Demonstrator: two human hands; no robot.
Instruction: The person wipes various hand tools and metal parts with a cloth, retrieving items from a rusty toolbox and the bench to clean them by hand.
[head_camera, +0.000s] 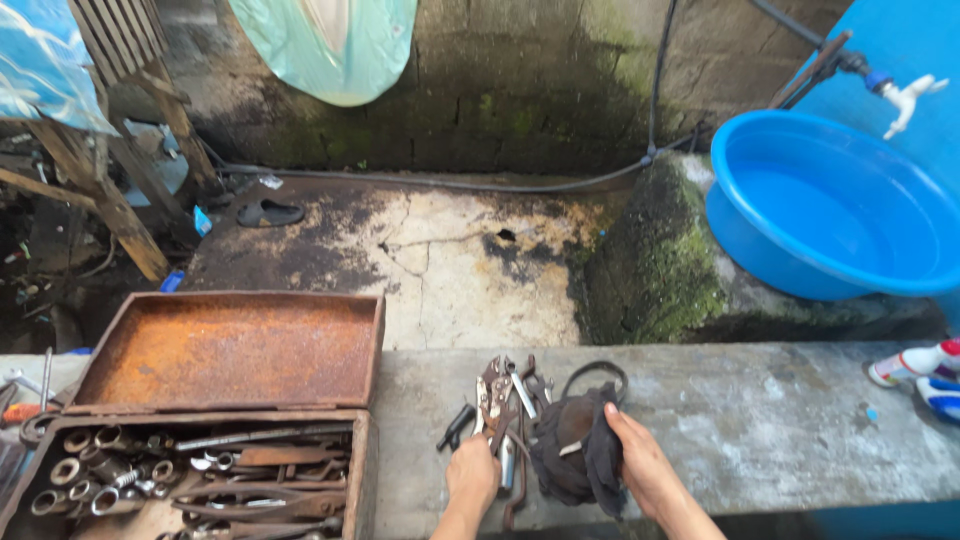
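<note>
Sorting: hand tools out of a dark cloth bundle, judged mid-way, several already out.
Left hand (471, 478): closed around the handle of the pliers (496, 400), lying on the concrete ledge (760, 420).
Right hand (640, 462): fingers curled, gripping the black cloth (575, 450), touching the tool pile.
Beside: rusty toolbox (215, 440), lid open, sockets and wrenches inside, just left of the hands.
Beyond: blue basin (830, 205), well apart.
Next move, judged: needs the cloth pinned firmly while lifting the pliers clear of tangled neighbours.
</note>
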